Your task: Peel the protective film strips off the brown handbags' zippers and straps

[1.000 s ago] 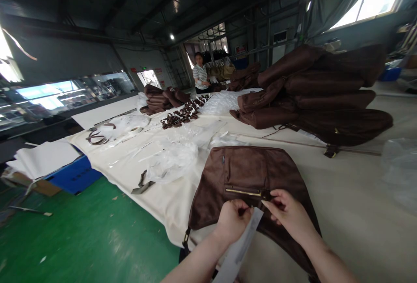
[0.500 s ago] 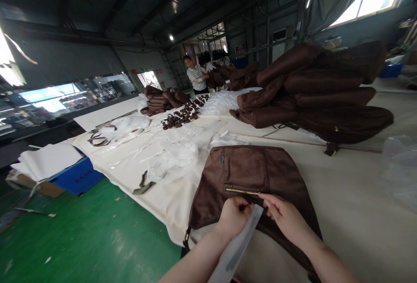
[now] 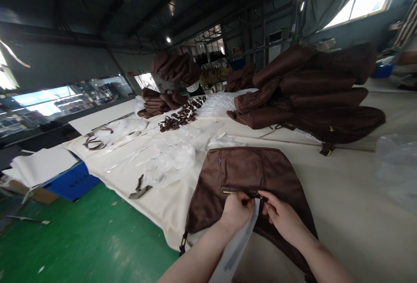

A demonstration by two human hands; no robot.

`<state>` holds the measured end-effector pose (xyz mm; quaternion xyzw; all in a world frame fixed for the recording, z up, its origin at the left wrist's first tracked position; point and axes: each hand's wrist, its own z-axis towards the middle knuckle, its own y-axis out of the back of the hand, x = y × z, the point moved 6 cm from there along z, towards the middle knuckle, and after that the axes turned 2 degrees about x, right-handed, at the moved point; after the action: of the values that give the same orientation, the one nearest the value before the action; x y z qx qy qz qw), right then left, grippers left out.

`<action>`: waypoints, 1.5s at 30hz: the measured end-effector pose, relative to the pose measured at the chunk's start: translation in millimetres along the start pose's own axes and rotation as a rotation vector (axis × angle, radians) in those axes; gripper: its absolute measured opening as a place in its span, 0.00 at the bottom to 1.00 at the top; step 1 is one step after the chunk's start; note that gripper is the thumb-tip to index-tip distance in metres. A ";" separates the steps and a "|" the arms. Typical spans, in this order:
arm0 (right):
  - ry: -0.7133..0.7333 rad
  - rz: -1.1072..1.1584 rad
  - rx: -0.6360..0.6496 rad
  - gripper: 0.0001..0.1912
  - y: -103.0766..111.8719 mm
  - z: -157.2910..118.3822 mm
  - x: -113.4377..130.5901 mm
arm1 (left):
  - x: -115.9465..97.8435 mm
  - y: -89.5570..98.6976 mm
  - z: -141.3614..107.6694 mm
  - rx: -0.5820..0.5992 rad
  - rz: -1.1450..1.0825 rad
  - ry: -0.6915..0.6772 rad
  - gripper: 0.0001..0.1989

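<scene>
A brown bag lies at five o'clock on a pale table – left hand pinching a translucent strip, right hand bunched near the zipper, its grip unclear – with stacked bags toward one o'clock.

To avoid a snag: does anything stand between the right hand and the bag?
Nothing visible: the right hand is at the zipper of the brown bag. Beside it, the left hand holds a translucent strip and partly hides the zipper.
</scene>
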<state>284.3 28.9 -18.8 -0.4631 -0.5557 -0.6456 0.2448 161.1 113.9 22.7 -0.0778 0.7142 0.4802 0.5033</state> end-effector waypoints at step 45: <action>-0.277 0.207 0.028 0.14 -22.9 24.5 -16.6 | -0.5 -12.3 5.7 -0.128 0.416 -0.036 0.10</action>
<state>280.7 54.7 -45.6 -0.5990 -0.5423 -0.5392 0.2375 172.3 111.6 15.4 0.0480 0.6736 0.6196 0.4000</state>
